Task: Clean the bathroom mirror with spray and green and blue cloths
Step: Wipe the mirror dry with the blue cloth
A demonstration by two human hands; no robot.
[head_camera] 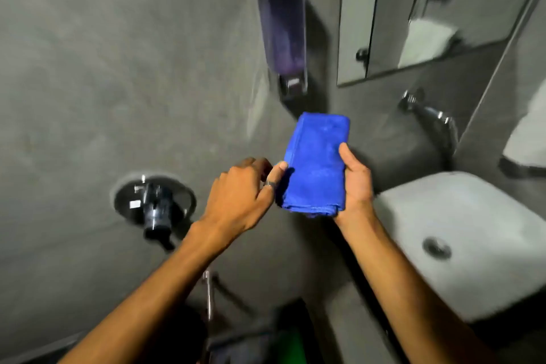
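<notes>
A folded blue cloth [314, 162] lies across the palm of my right hand [356, 183], whose thumb presses on its right edge. My left hand [240, 195], wearing a ring, pinches the cloth's left edge between thumb and fingers. The mirror [428, 9] hangs on the wall at the upper right and reflects a towel holder. A patch of green [291, 346] shows at the bottom edge, too dark to identify. No spray bottle is in sight.
A wall soap dispenser [282, 32] with purple liquid hangs above the cloth. A white washbasin [472, 239] sits at the right under a chrome tap [431, 115]. A chrome wall valve [155, 207] sticks out at the left. Grey wall fills the left side.
</notes>
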